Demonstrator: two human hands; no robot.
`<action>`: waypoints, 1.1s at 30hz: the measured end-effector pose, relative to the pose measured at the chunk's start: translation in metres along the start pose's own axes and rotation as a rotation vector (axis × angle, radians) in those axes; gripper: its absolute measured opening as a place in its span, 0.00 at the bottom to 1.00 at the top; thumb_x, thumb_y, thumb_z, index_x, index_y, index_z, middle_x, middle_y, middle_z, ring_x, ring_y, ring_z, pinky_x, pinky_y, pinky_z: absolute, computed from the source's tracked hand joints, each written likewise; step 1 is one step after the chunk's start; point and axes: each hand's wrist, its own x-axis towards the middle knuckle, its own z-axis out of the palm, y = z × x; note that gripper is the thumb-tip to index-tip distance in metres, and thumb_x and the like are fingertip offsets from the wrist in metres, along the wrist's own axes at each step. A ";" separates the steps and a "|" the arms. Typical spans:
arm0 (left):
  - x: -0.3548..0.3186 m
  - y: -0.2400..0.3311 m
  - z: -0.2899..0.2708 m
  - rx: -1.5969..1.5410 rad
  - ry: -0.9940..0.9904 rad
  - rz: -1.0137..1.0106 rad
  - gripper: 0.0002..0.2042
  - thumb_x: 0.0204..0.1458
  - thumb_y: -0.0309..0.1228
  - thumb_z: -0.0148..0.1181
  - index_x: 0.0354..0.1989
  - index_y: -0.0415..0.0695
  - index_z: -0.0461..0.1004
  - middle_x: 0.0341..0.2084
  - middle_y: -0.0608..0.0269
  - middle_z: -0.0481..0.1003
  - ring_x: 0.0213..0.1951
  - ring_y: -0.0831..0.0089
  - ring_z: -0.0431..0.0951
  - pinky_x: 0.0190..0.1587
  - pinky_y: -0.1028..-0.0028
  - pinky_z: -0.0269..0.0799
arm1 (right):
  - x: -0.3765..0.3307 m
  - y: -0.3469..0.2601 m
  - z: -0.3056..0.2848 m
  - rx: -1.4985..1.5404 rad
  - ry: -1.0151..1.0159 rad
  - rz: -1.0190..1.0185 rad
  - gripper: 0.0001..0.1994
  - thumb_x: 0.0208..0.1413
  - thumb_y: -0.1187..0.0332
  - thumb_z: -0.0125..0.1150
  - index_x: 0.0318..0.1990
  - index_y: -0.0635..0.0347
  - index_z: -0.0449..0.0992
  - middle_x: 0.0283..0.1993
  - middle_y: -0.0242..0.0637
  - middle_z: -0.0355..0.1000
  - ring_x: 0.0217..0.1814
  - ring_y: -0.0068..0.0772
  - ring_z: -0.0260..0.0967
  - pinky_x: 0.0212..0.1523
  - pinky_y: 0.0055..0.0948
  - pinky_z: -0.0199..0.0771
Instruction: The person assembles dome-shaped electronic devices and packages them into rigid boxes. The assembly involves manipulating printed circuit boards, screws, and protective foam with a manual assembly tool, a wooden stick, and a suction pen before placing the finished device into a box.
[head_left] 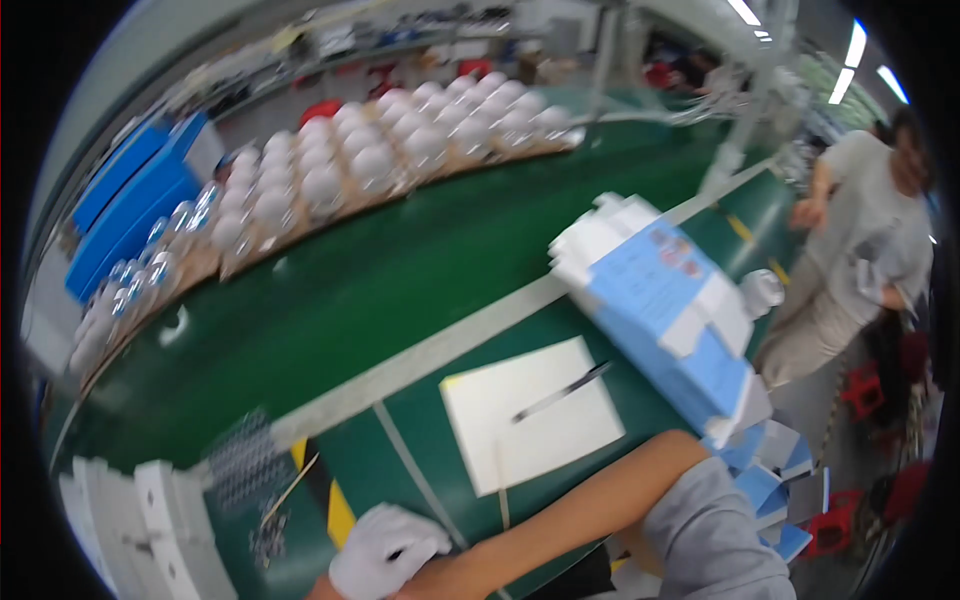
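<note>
Low in the view, a rounded white plastic housing [372, 560] with a small dark slot is held between my hands. My right forearm crosses from the lower right, and my right hand [432, 580] closes on the housing's lower right side. Only a sliver of my left hand [322, 589] shows at the housing's lower left, pressed against it; the rest is cut off by the lower edge. Just beyond them lies a white paper sheet [540, 440], with a black pen [562, 391] and a thin wooden stick [503, 485] on it.
Stacked blue-and-white boxes [660, 300] lie at right, a white round part [762, 292] beside them. White blocks [150, 530] and small metal screws [268, 540] are at lower left. Rows of white globes [375, 165] line the green conveyor's [400, 250] far side. A co-worker [870, 230] stands right.
</note>
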 end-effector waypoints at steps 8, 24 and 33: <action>-0.004 -0.003 0.005 -0.026 0.041 -0.106 0.05 0.60 0.28 0.60 0.35 0.46 0.82 0.36 0.66 0.83 0.39 0.64 0.80 0.45 0.67 0.72 | -0.006 -0.003 -0.013 0.042 -0.066 0.039 0.11 0.53 0.73 0.57 0.43 0.64 0.69 0.42 0.42 0.69 0.47 0.44 0.73 0.43 0.40 0.79; 0.002 -0.009 0.002 -0.035 0.013 -0.001 0.05 0.61 0.28 0.59 0.35 0.47 0.82 0.36 0.66 0.83 0.38 0.65 0.80 0.45 0.66 0.72 | -0.004 -0.010 -0.015 -0.038 -0.037 0.046 0.06 0.58 0.71 0.56 0.40 0.64 0.70 0.38 0.43 0.69 0.45 0.44 0.73 0.44 0.41 0.76; -0.003 -0.001 -0.001 -0.043 0.021 -0.065 0.06 0.60 0.26 0.58 0.32 0.46 0.81 0.36 0.65 0.83 0.37 0.63 0.80 0.44 0.66 0.71 | 0.002 -0.011 -0.016 0.040 0.031 0.042 0.06 0.59 0.70 0.55 0.34 0.64 0.72 0.34 0.47 0.72 0.39 0.49 0.75 0.40 0.42 0.76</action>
